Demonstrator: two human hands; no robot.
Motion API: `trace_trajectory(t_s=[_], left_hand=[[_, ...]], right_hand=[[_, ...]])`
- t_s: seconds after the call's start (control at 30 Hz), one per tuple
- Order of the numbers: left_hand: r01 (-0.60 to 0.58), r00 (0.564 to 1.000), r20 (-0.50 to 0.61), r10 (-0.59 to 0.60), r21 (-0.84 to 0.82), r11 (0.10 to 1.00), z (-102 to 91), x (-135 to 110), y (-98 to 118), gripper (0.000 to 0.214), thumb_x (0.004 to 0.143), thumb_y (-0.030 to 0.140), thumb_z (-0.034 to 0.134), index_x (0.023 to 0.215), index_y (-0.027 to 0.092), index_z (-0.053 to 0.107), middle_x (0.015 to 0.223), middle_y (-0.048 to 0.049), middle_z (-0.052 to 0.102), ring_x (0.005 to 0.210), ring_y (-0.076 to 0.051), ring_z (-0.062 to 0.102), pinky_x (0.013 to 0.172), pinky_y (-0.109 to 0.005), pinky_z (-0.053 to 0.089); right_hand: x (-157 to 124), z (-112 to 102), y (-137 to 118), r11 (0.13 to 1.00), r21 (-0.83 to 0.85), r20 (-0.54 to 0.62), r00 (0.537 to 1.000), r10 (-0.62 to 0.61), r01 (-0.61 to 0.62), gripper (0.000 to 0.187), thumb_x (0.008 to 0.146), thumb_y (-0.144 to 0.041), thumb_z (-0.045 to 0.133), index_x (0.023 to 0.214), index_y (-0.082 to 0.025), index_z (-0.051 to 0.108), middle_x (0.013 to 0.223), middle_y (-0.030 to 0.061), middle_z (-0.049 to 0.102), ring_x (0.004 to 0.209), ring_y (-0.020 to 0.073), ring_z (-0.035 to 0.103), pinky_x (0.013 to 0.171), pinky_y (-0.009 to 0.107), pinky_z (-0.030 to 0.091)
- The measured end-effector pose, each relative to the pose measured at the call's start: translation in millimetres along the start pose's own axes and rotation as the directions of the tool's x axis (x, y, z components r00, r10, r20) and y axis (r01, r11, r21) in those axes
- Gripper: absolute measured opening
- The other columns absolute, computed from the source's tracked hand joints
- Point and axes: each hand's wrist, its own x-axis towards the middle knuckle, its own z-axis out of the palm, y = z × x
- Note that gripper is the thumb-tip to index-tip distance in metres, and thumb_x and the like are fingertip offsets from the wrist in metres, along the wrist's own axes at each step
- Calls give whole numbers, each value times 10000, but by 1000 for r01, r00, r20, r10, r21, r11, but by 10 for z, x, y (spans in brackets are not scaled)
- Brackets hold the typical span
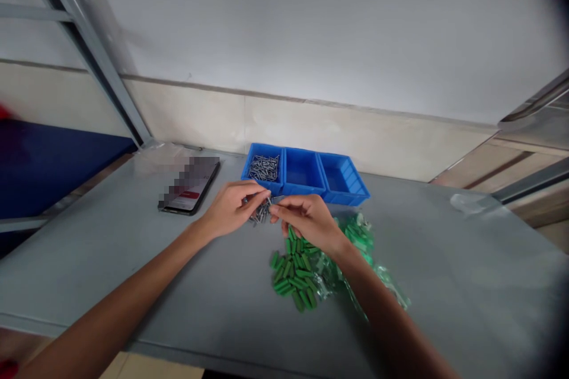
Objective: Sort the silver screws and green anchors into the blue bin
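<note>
Green plastic anchors [293, 275] in a loose heap at lower center, beside a clear bag [382, 278]. Just above, left hand [231, 210] and right hand [306, 222] pinched narrowly on a small cluster of screws [261, 212]. Farther up, three joined blue bins [300, 169], more screws in the leftmost; a phone [191, 186] left of them.

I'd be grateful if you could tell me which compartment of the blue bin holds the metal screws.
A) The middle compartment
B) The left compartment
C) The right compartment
B: the metal screws lie in the left compartment of the blue bin, while the other two show bare plastic.
</note>
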Motion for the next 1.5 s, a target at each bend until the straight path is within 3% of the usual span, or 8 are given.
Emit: trace_trajectory(t_s=[0.2, 0.33, 0.4, 0.63, 0.73, 0.87, 1.13, 1.5], left_hand=[[-44, 994, -91, 59, 155, 987, -17, -7, -19, 420, 956, 338, 447, 629, 124, 600, 613, -9, 575, 548, -89, 505, 522, -202, 382], [-54, 988, -128, 82, 210, 976, -47, -3, -47, 449, 963, 374, 414, 656, 124, 625, 640, -26, 618, 546, -97, 534, 516, -200, 390], [-57, 988, -129, 89, 232, 971, -54, -3, -72, 470, 966, 389, 401, 648, 126, 625, 641, -32, 628, 548, -101, 547, 529, -202, 400], [-41, 985, -149, 83, 270, 962, -79, -3, -132, 525, 965, 427, 376, 588, 141, 604, 593, -27, 620, 562, -117, 588, 566, -214, 416], [-30, 984, -163, 77, 270, 962, -91, -3, -144, 537, 966, 431, 369, 577, 142, 601, 587, -25, 621, 553, -112, 579, 563, -213, 412], [-36, 985, -155, 81, 270, 962, -58, -6, -139, 542, 967, 429, 372, 564, 141, 593, 560, -21, 604, 541, -112, 567, 562, -218, 411], [-65, 985, -133, 108, 290, 955, -22, -13, -124, 542, 976, 422, 352, 593, 139, 611, 592, -38, 621, 582, -125, 595, 581, -227, 428], [-43, 987, -140, 83, 264, 963, -52, -13, -83, 527, 979, 394, 362, 599, 134, 618, 607, -37, 627, 585, -120, 593, 586, -225, 425]], right_hand=[[-33, -68, -106, 976, -165, -284, 941, -185, 142, 209, 825, -342, 612, 731, -162, 664, 624, 10, 644, 459, 88, 562, 414, 209, 396], [128, -55, -375, 842, -507, -647, 564, -514, 185, 202, 863, -357, 569, 827, -180, 660, 666, 18, 644, 528, 112, 574, 483, 242, 424], [301, -15, -445, 761, -624, -620, 478, -622, 181, 227, 903, -358, 507, 878, -183, 648, 788, 42, 667, 609, 121, 605, 536, 252, 435], [489, 62, -201, 541, -828, -461, 731, -503, -151, 300, 910, -384, 469, 984, -180, 676, 918, 86, 685, 651, 158, 600, 526, 277, 339], [309, -91, -140, 547, -826, -415, 802, -429, -134, 219, 885, -302, 497, 924, -200, 687, 864, 43, 697, 660, 151, 597, 560, 274, 348], [136, -270, -89, 440, -897, -67, 973, -222, 39, 185, 816, -157, 535, 836, -223, 707, 818, 11, 691, 702, 152, 604, 551, 257, 325], [59, -106, -13, -18, -967, 255, 962, -94, 254, 191, 762, -10, 526, 762, -138, 668, 882, 97, 642, 591, 137, 561, 494, 274, 249], [12, -213, -50, -54, -933, 358, 910, -210, 355, 182, 792, -57, 482, 757, -140, 640, 820, 69, 655, 523, 116, 516, 458, 294, 175]])
